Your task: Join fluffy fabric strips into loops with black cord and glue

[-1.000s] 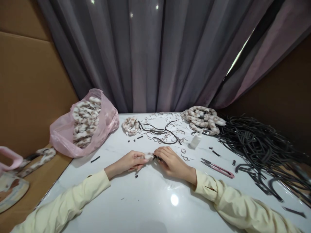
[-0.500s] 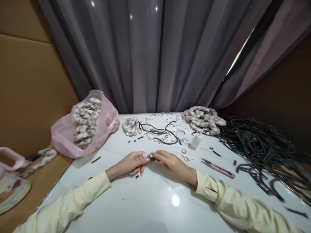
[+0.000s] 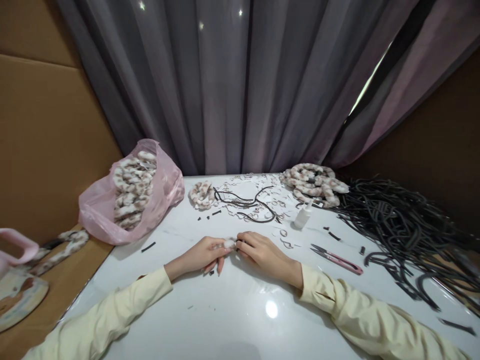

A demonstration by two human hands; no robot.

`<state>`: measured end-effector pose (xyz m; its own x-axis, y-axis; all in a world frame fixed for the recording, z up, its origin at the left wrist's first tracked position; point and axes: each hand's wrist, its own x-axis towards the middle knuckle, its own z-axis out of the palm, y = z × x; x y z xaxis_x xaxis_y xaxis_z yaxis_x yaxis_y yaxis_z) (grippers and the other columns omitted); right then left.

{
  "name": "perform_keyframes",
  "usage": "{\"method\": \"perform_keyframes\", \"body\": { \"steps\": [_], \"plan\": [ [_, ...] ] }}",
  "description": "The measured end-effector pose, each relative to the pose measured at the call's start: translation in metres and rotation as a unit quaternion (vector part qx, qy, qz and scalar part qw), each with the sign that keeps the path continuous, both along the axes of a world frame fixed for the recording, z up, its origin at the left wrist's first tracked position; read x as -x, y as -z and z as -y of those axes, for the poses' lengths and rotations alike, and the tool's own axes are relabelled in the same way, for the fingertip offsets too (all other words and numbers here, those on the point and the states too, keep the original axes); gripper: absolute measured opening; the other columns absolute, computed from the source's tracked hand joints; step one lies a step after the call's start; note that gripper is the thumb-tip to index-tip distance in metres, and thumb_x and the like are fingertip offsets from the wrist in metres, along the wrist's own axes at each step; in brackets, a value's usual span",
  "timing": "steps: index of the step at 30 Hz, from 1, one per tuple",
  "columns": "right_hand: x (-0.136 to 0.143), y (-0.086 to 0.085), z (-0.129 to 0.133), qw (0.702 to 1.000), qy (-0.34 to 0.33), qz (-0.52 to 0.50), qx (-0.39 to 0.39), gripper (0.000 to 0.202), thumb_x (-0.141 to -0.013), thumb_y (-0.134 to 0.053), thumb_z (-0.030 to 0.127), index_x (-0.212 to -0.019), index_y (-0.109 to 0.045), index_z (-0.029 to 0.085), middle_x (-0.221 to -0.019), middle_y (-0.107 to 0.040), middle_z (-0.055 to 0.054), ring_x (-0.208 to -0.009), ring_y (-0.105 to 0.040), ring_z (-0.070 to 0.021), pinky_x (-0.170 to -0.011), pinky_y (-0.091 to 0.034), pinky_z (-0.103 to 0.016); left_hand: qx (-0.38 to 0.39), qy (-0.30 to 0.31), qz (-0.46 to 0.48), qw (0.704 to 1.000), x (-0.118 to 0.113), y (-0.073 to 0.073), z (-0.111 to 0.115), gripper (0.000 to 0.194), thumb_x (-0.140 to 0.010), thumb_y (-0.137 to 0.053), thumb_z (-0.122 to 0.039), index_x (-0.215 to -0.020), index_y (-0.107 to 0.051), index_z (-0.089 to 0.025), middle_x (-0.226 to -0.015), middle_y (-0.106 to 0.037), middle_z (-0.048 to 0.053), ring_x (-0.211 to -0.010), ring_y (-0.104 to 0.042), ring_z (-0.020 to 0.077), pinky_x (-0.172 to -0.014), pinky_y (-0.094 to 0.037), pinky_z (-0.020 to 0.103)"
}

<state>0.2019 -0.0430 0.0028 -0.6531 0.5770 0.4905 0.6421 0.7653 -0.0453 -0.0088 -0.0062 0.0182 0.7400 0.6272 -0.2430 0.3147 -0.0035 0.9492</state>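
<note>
My left hand (image 3: 208, 252) pinches a short white fluffy piece (image 3: 229, 244) between thumb and fingers above the middle of the white table (image 3: 210, 320). Its lower fingers hang loosely beneath. My right hand (image 3: 262, 252) meets it from the other side, fingers curled together round something small and dark at the end of the fluffy piece. Most of that dark bit is hidden by the fingers, so its kind cannot be made out. A tiny black scrap (image 3: 212, 272) lies just under my left fingertips.
A pink plastic bag (image 3: 168, 190) of fluffy coils stands left. Black cords (image 3: 255, 202) and a fluffy ring (image 3: 202, 195) lie behind my hands. Rightward are a white bottle (image 3: 302, 217), pink-handled thread snips (image 3: 337, 261), a fluffy coil (image 3: 315, 185) and a heap of black tubing (image 3: 405, 220).
My right fingers have shifted slightly and curled more, showing more of the white fluffy piece between the hands. My left hand has barely moved.
</note>
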Motion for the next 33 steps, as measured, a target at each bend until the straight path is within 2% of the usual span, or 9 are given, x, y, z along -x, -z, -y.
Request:
{"method": "perform_keyframes", "body": {
  "steps": [5,9,12,15,18,23,26,29,33],
  "plan": [
    [-0.001,0.002,-0.001,0.997,0.010,-0.061,0.038,0.013,-0.089,-0.041,0.014,-0.100,-0.047,0.016,-0.093,-0.060,-0.009,-0.080,-0.054,-0.0177,-0.070,-0.046,-0.029,0.020,-0.002,0.011,1.000,0.000,0.002,-0.001,0.035,-0.085,-0.047,-0.046,-0.089,-0.055,-0.013,-0.052,-0.062,-0.001,-0.027,-0.032,0.0032,-0.030,-0.024,0.016],
    [-0.002,0.000,-0.001,0.995,0.049,-0.082,0.026,0.008,-0.090,-0.045,0.022,-0.085,-0.048,0.017,-0.079,-0.058,-0.007,-0.071,-0.050,-0.0177,-0.063,-0.044,-0.029,0.029,-0.019,0.011,0.999,0.000,0.001,0.000,0.035,-0.084,-0.047,-0.049,-0.079,-0.048,-0.015,-0.054,-0.064,0.000,-0.026,-0.031,0.0025,-0.029,-0.022,0.015],
    [-0.003,-0.003,-0.001,0.996,0.037,-0.075,0.023,0.015,-0.088,-0.050,0.030,-0.082,-0.049,0.017,-0.086,-0.059,-0.009,-0.075,-0.050,-0.0184,-0.065,-0.044,-0.030,0.034,-0.021,0.019,0.999,0.000,0.001,0.000,0.034,-0.084,-0.047,-0.049,-0.081,-0.049,-0.014,-0.054,-0.064,0.000,-0.026,-0.031,0.0022,-0.029,-0.022,0.014],
    [-0.005,-0.007,0.000,0.996,0.007,-0.061,0.059,0.022,-0.085,-0.054,0.035,-0.094,-0.050,0.016,-0.097,-0.058,-0.011,-0.082,-0.051,-0.0198,-0.071,-0.046,-0.033,0.042,-0.025,0.037,0.998,0.002,0.002,-0.001,0.036,-0.085,-0.047,-0.048,-0.091,-0.052,-0.013,-0.053,-0.064,0.001,-0.025,-0.032,0.0024,-0.028,-0.020,0.014],
    [-0.007,-0.009,0.001,0.992,-0.009,-0.074,0.104,0.014,-0.089,-0.044,0.022,-0.101,-0.048,0.016,-0.101,-0.057,-0.012,-0.086,-0.052,-0.0191,-0.075,-0.047,-0.033,0.045,-0.029,0.045,0.998,0.002,0.002,-0.003,0.038,-0.085,-0.047,-0.049,-0.092,-0.053,-0.011,-0.053,-0.064,0.002,-0.026,-0.034,0.0026,-0.027,-0.020,0.014],
    [-0.008,-0.008,0.001,0.982,-0.056,-0.089,0.155,0.025,-0.083,-0.042,0.005,-0.105,-0.045,0.016,-0.102,-0.055,-0.012,-0.091,-0.052,-0.0188,-0.076,-0.048,-0.031,0.010,-0.056,0.030,0.998,-0.005,0.002,-0.003,0.041,-0.080,-0.053,-0.051,-0.087,-0.055,-0.011,-0.077,-0.067,0.008,-0.037,-0.048,0.0046,-0.030,-0.034,0.014],
    [-0.007,-0.005,0.001,0.986,-0.055,-0.085,0.135,0.022,-0.084,-0.042,0.006,-0.102,-0.046,0.017,-0.097,-0.055,-0.011,-0.087,-0.052,-0.0180,-0.072,-0.048,-0.029,-0.015,-0.055,0.019,0.998,-0.009,0.002,-0.001,0.042,-0.081,-0.051,-0.053,-0.087,-0.055,-0.012,-0.080,-0.065,0.007,-0.041,-0.050,0.0053,-0.032,-0.036,0.014],
    [-0.004,-0.002,0.000,0.994,-0.045,-0.069,0.070,0.013,-0.086,-0.041,0.009,-0.093,-0.047,0.017,-0.094,-0.056,-0.010,-0.080,-0.051,-0.0171,-0.067,-0.045,-0.027,-0.033,-0.049,0.025,0.998,-0.009,0.002,0.001,0.041,-0.081,-0.049,-0.053,-0.085,-0.054,-0.012,-0.079,-0.065,0.006,-0.045,-0.051,0.0064,-0.033,-0.035,0.014],
    [-0.002,-0.005,0.003,0.998,-0.046,-0.037,0.014,0.007,-0.086,-0.042,0.012,-0.086,-0.048,0.017,-0.091,-0.056,-0.010,-0.079,-0.047,-0.0183,-0.066,-0.041,-0.030,-0.059,-0.068,0.011,0.996,-0.009,0.003,0.006,0.039,-0.082,-0.048,-0.052,-0.082,-0.053,-0.013,-0.067,-0.063,0.004,-0.045,-0.050,0.0080,-0.034,-0.032,0.016]
  ]
}}
